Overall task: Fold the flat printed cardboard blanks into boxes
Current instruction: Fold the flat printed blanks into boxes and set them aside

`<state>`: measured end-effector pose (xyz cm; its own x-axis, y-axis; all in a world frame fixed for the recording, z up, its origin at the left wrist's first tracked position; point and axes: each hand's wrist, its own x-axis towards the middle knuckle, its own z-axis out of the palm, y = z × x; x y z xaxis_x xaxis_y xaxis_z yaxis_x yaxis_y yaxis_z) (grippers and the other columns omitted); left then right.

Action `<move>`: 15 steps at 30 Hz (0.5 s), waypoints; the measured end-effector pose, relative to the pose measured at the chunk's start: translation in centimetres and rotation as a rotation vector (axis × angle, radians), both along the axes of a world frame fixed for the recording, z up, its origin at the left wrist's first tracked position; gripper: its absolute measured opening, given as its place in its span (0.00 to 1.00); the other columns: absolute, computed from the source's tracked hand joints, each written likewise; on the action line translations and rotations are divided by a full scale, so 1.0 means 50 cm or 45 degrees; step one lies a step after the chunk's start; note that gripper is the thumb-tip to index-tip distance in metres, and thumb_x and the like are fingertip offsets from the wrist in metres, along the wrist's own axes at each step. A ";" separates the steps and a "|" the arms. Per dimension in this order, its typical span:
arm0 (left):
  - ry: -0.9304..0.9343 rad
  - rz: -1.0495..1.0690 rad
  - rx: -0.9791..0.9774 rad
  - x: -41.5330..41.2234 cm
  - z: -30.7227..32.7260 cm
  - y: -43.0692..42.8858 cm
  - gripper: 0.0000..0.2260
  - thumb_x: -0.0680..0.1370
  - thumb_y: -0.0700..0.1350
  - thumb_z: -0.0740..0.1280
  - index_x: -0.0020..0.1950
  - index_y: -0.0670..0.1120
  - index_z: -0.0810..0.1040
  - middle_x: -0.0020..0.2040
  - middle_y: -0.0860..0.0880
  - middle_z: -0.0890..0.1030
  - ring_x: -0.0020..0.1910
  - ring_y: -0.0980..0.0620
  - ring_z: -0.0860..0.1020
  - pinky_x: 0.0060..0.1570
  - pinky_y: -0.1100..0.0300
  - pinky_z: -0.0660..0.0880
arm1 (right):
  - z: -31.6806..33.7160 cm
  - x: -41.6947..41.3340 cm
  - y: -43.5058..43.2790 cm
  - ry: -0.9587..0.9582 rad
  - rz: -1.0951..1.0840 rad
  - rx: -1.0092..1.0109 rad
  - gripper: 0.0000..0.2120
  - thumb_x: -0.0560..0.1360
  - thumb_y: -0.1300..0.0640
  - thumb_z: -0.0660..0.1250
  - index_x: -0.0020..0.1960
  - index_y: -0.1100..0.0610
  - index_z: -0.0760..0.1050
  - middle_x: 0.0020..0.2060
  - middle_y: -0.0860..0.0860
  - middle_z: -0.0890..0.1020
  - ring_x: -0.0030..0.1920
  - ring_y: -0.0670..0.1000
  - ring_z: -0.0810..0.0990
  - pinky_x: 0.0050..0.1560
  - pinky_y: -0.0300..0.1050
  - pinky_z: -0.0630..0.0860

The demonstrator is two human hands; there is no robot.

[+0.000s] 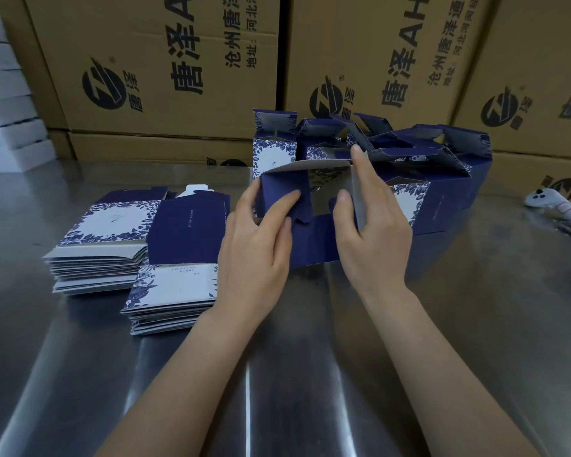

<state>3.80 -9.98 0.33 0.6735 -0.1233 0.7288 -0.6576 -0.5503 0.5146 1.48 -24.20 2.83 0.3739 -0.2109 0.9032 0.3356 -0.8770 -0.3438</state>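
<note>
Both bare hands worked on a half-formed navy-blue cardboard box (310, 222) with a grey unprinted inside, held just above the shiny stainless-steel desk (475, 308) in the middle of the view. The left hand (257, 245) gripped the box's left side, thumb lying across a blue flap and fingers curled round the left edge. The right hand (373, 225) clasped the right wall, thumb pressing on the front blue panel while the index finger reached up along the raised grey flap. The open end of the box faced the camera, its flaps only partly turned in.

To the left on the desk lay two stacks of flat printed blanks: a farther stack (103, 245) topped by a white panel framed in blue floral print, and a nearer stack (168, 298) just beside the left wrist, with a dark-blue blank (185, 232) resting tilted across both.

Behind the hands stood a cluster of already erected blue-and-white floral boxes (442, 179), upright with their top flaps open, packed close together.

Large brown corrugated cartons (165, 77) with black Chinese lettering and a round logo lined the back of the desk. White foam slabs (7, 103) were piled at the far left. A small white controller-like device (554, 206) lay at the right edge, well apart from the boxes.
</note>
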 end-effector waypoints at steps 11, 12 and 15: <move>0.014 0.048 0.020 0.005 0.006 0.005 0.33 0.77 0.44 0.62 0.78 0.63 0.52 0.78 0.47 0.59 0.65 0.44 0.72 0.45 0.56 0.69 | -0.004 -0.005 0.010 -0.073 0.079 0.104 0.22 0.80 0.58 0.54 0.74 0.57 0.64 0.59 0.47 0.80 0.48 0.49 0.79 0.43 0.51 0.79; 0.016 0.050 0.021 0.006 0.006 0.006 0.34 0.77 0.44 0.61 0.78 0.63 0.52 0.78 0.47 0.59 0.65 0.44 0.72 0.45 0.56 0.69 | -0.004 -0.006 0.010 -0.065 0.089 0.123 0.21 0.80 0.58 0.54 0.73 0.58 0.66 0.57 0.49 0.81 0.47 0.48 0.80 0.42 0.53 0.79; 0.023 0.049 0.020 0.006 0.008 0.009 0.33 0.76 0.46 0.58 0.79 0.62 0.51 0.77 0.47 0.60 0.62 0.45 0.73 0.44 0.56 0.69 | -0.005 -0.008 0.011 -0.044 0.136 0.109 0.17 0.80 0.59 0.57 0.67 0.60 0.72 0.56 0.51 0.81 0.48 0.51 0.81 0.44 0.55 0.79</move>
